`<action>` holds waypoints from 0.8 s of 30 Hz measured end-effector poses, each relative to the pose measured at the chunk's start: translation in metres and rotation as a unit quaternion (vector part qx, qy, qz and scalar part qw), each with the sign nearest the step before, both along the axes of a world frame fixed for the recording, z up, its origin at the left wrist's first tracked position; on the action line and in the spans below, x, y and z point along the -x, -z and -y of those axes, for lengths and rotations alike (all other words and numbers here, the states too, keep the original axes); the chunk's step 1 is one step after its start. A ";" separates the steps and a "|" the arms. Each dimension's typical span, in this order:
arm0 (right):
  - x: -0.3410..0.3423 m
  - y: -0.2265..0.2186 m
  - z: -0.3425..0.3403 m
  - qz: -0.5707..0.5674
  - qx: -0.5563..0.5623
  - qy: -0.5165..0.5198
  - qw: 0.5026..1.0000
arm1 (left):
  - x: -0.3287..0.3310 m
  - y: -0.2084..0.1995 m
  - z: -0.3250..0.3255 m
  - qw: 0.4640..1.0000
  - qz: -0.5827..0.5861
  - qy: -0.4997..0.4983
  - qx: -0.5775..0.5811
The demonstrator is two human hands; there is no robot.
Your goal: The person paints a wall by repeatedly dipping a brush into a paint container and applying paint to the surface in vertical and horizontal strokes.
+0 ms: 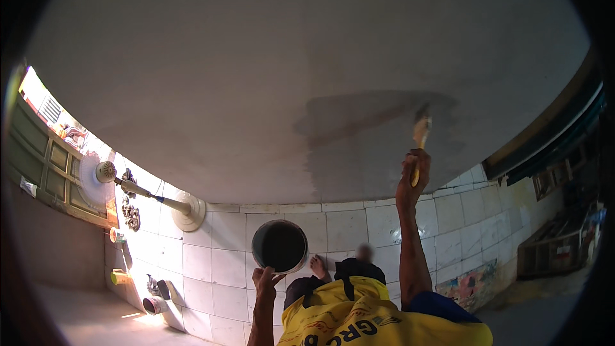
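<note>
My right hand is closed round the yellow handle of a paintbrush, raised in front of the grey wall. Its dark bristle tip lies at or close to the upper right of a darker, wet-looking patch on that wall. Lower down, my left hand grips the near rim of a round bucket, fingers partly hidden behind it. The inside of the bucket looks dark grey; how full it is I cannot tell.
White floor tiles run along the wall's foot. To the left stand a pedestal fan, a panelled door, a small pot and a yellow container. A dark wooden piece of furniture is at right.
</note>
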State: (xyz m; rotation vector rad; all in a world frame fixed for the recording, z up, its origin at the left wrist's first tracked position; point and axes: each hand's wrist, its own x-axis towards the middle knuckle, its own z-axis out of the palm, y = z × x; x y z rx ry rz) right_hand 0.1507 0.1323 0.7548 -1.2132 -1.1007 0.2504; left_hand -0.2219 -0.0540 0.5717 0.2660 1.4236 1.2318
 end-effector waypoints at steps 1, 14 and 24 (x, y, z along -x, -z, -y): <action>-0.002 -0.006 -0.001 0.031 0.012 0.084 0.996 | 0.000 -0.001 0.000 1.000 0.002 0.002 -0.008; 0.098 0.011 -0.022 0.078 0.039 -0.241 0.967 | -0.010 0.004 -0.009 1.000 0.014 0.019 -0.019; 0.065 0.107 -0.015 0.128 0.032 0.034 0.991 | -0.008 0.001 -0.007 0.999 -0.014 0.028 0.010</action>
